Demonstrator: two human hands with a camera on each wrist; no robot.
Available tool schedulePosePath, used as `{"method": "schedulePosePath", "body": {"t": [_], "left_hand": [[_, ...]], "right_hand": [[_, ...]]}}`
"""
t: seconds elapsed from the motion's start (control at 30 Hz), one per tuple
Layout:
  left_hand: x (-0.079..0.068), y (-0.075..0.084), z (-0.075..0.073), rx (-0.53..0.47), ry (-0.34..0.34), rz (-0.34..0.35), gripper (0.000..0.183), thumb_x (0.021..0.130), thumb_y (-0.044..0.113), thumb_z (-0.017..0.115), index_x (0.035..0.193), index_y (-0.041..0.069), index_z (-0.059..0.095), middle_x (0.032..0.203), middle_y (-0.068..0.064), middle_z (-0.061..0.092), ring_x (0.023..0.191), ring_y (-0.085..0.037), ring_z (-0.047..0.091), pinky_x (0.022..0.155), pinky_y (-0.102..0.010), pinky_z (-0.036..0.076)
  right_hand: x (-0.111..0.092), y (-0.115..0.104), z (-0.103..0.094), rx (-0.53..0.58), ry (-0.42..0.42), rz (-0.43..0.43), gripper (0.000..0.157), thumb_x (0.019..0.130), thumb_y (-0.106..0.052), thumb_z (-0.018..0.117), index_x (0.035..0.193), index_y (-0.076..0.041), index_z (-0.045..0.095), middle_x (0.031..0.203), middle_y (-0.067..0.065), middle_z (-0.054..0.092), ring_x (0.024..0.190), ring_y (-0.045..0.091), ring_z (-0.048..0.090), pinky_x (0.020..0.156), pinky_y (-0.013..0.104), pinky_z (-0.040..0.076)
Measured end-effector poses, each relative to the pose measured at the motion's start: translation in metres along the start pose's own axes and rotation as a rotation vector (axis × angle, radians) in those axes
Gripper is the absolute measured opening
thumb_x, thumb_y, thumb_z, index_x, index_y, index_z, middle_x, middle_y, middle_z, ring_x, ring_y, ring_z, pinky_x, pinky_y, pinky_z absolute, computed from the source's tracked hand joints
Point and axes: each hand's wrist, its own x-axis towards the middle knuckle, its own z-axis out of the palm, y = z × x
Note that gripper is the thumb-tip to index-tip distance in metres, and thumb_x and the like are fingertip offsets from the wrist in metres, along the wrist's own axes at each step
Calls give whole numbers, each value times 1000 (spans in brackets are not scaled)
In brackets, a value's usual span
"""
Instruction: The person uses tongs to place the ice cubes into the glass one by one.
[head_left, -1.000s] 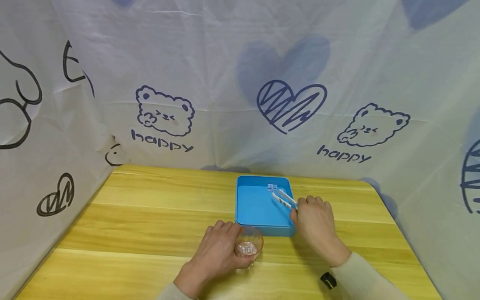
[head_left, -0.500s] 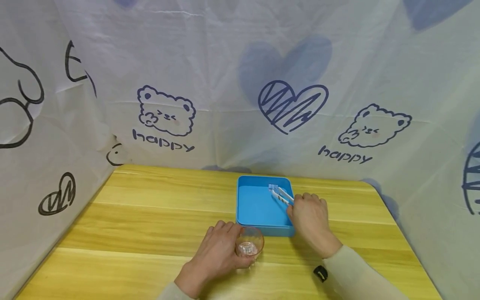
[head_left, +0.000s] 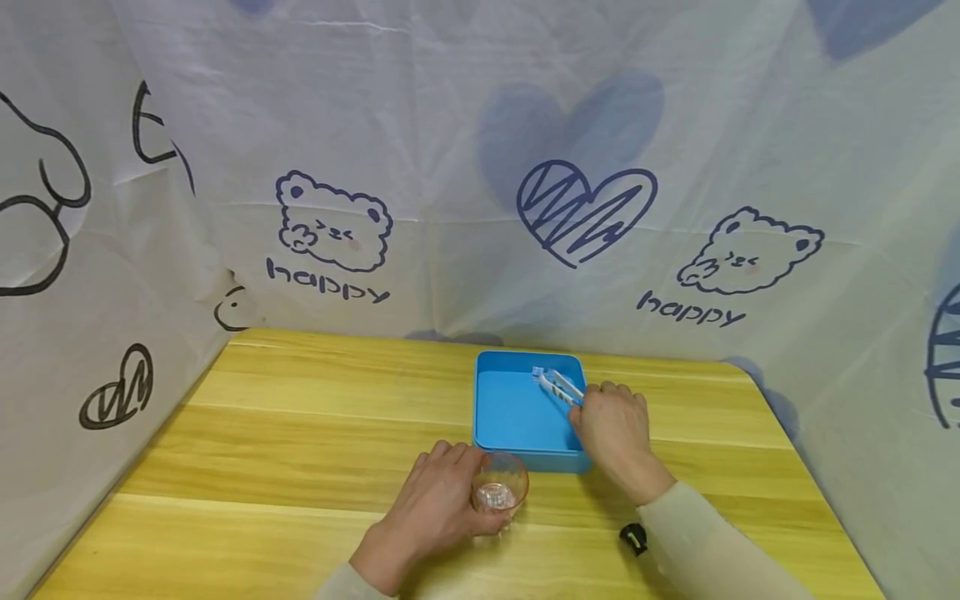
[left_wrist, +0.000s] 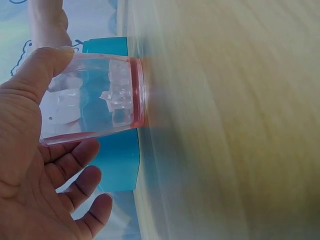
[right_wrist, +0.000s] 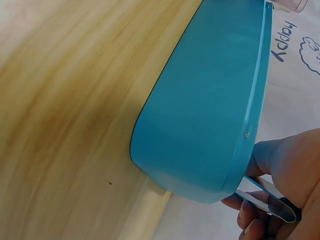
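Observation:
My left hand holds a clear, pink-tinted glass upright on the table, thumb on one side and fingers on the other. In the left wrist view, clear ice-like pieces lie in the bottom of the glass. With my right hand I grip white tongs, reaching over the right rim of a blue square box. The tong tips are right at small clear cubes near the box's back wall. The right wrist view shows the bent end of the tongs in my fingers; their tips are hidden behind the box.
The glass stands close before the box's front wall. Wood-patterned table surface stretches to the left. A printed white cloth hangs behind the table and along both sides. A small black object shows beside my right sleeve.
My right hand has moved left with the tongs, bringing the tips against the clear cubes, which now sit slightly further left. My left hand and the glass stay in place.

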Motion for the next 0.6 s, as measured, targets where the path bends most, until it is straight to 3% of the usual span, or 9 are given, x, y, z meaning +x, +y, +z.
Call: {"method": "schedulePosePath", "body": {"t": [0.2, 0.33, 0.6], "left_hand": [[1, 0, 1, -6, -13, -11, 65, 79, 62, 82, 122, 16, 67, 116, 4, 69, 102, -18, 56, 83, -39, 48], [1, 0, 1, -9, -21, -19, 65, 79, 63, 82, 122, 17, 67, 116, 4, 69, 101, -17, 56, 83, -38, 48], [0, -1, 2, -9, -18, -17, 66, 79, 63, 83, 122, 17, 67, 115, 4, 69, 100, -17, 55, 83, -38, 48]], "right_hand": [[0, 1, -1, 56, -56, 13, 32, 96, -29, 73, 94, 3, 71, 79, 12, 61, 74, 30, 56, 69, 46, 47], [-2, 0, -5, 86, -103, 1, 31, 95, -30, 74, 87, 0, 69, 75, 9, 59, 72, 29, 55, 67, 46, 47], [0, -4, -7, 80, -78, 31, 32, 95, -29, 73, 89, 2, 71, 77, 11, 61, 74, 30, 55, 69, 46, 45]]}}
